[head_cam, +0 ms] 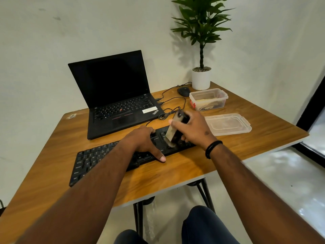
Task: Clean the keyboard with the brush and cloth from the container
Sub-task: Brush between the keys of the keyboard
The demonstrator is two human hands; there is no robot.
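A black keyboard (98, 159) lies slanted across the wooden table (175, 173). My left hand (142, 141) rests flat on its middle keys, thumb at the front edge. My right hand (195, 129) grips a brush (173, 131) with a dark handle; its bristles touch the keys at the keyboard's right end. The clear container (209, 99) stands open behind my right hand, with a beige cloth (207, 103) inside it.
The container's lid (228, 124) lies right of my right hand. A black open laptop (116, 95) stands behind the keyboard, with cables (170, 110) trailing to a mouse (183, 91). A potted plant (201, 78) occupies the far corner. The table's right edge is close.
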